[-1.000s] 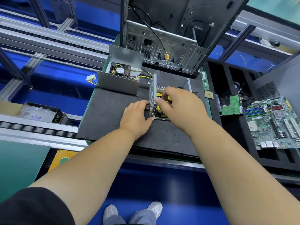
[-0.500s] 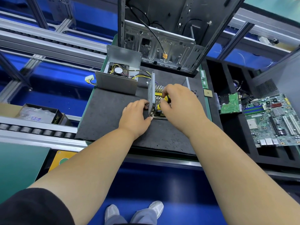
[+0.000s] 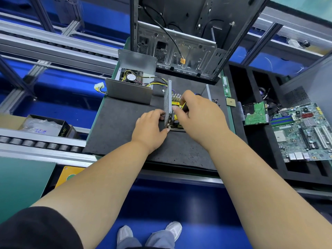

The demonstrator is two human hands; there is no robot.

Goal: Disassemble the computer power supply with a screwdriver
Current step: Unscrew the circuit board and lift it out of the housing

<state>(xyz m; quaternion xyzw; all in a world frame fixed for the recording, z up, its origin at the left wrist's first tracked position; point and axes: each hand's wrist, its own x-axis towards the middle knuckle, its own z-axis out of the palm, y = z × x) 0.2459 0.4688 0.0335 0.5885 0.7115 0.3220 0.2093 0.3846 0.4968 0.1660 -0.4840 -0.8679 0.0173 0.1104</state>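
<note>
**Hands on the power supply at mid-desk**

Power supply [image 3: 169, 103] opened, sitting mid-desk on the dark mat [image 3: 116, 126], its perforated panel standing upright on edge. Gripped at the panel's near end by the left hand [image 3: 150, 127], fingers curled round the left face, thumb at the near corner. Just right of the panel, right hand [image 3: 199, 117] closed round a yellow-and-black screwdriver [image 3: 182, 107], handle mostly hidden in the fist; tip not visible among the components. Yellow parts and a row of pale components showing between panel and right hand.

Farther left on the mat, the grey cover [image 3: 131, 83] with a fan and a bundle of yellow and black wires, white connector [image 3: 99, 86] hanging off its left side. Beyond, at the far edge, an empty computer case [image 3: 179, 42] standing open. Right of the mat, a RAM stick [image 3: 226, 86] and a CPU [image 3: 230, 101] on the green desk [image 3: 231, 121] edge. Farther right, black foam tray [image 3: 258, 141] holding a hard drive [image 3: 256, 114] and a motherboard [image 3: 303, 130]. Left, a roller conveyor [image 3: 39, 144] and a cardboard box [image 3: 45, 125].
</note>
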